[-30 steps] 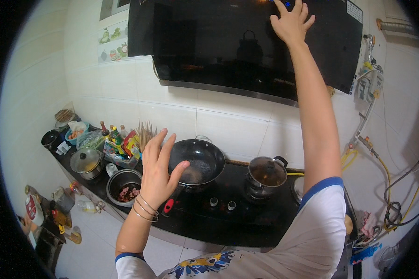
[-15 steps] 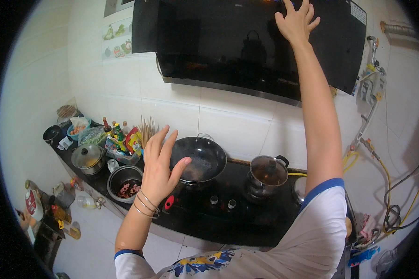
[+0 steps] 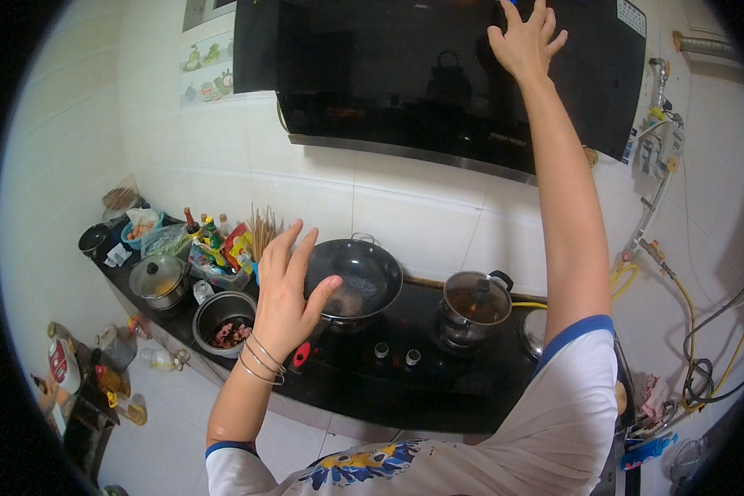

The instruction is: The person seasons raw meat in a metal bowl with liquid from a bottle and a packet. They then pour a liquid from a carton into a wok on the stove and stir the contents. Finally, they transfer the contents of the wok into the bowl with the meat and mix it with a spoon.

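right hand unclenched at one hood; left hand unclenched near one wok.

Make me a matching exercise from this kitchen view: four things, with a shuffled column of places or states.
1. Right hand
2. Left hand
3. Wok
4. Eggs

A. In a blue basket
B. Metal bangles at its wrist
C. Raised at the black range hood
D. On the black stove

Pairs: 1-C, 2-B, 3-D, 4-A
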`<state>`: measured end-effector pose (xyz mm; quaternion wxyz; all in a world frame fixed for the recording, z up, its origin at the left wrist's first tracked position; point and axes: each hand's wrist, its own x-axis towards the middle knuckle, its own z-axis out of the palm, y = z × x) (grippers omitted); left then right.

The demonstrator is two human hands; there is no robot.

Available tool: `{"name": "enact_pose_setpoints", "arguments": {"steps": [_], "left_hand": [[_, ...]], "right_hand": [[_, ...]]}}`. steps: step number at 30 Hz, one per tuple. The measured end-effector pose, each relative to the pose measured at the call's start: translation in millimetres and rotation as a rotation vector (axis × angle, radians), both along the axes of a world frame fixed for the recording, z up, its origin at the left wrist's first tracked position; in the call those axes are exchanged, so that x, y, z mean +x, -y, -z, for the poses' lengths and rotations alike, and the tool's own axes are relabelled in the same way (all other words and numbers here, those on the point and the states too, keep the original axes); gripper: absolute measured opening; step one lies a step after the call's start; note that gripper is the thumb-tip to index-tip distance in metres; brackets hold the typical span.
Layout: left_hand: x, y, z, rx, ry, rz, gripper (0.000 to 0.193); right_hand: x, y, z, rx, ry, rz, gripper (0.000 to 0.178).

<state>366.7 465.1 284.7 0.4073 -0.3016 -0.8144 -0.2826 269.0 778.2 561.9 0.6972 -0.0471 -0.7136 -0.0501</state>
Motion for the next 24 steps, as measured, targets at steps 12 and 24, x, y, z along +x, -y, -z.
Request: {"name": "enact_pose_setpoints", "arguments": {"steps": [12,24], "left_hand": [[10,6,4,0.008,0.007,-0.038,0.056],[10,9,8,0.020,0.014,-0.054,0.057]], "right_hand": [[-6,15,-6,-0.026,0.010,-0.018,0.057],[-8,19,-7,-0.009,-0.003,-0.002,0.055]]}}
